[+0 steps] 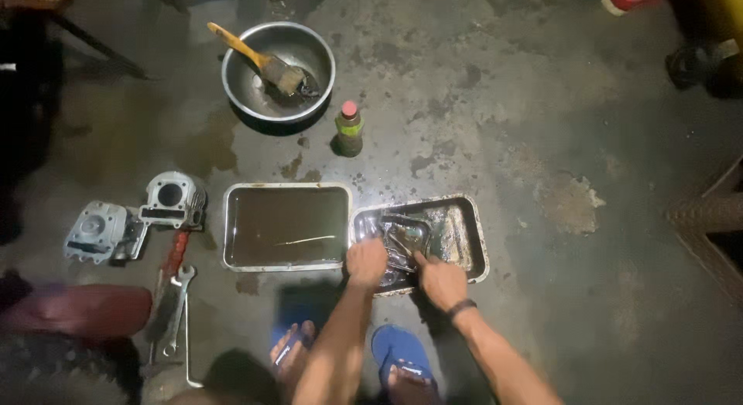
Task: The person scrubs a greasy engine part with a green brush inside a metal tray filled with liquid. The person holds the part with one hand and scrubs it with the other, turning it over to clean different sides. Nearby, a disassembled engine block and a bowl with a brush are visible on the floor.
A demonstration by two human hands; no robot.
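Observation:
Both hands reach into a shallow metal tray point(472, 227) on the stained concrete floor. My left hand point(366, 262) rests at the tray's near left corner, fingers curled over dark metal parts point(402, 236) lying in oily liquid. My right hand point(441, 280), with a dark band on the wrist, touches the same parts from the near side. Whether either hand actually grips a part is unclear. To the left sits a second rectangular tray point(232, 219) filled with dark liquid.
A steel bowl point(309, 45) with a wooden-handled brush point(263, 61) stands farther off, and a small bottle with a pink cap point(349, 129) beside it. Two grey engine castings point(174, 200) point(97, 231), a red-handled tool point(175, 254) and wrenches point(178, 304) lie left. Blue sandals point(402, 358) are below.

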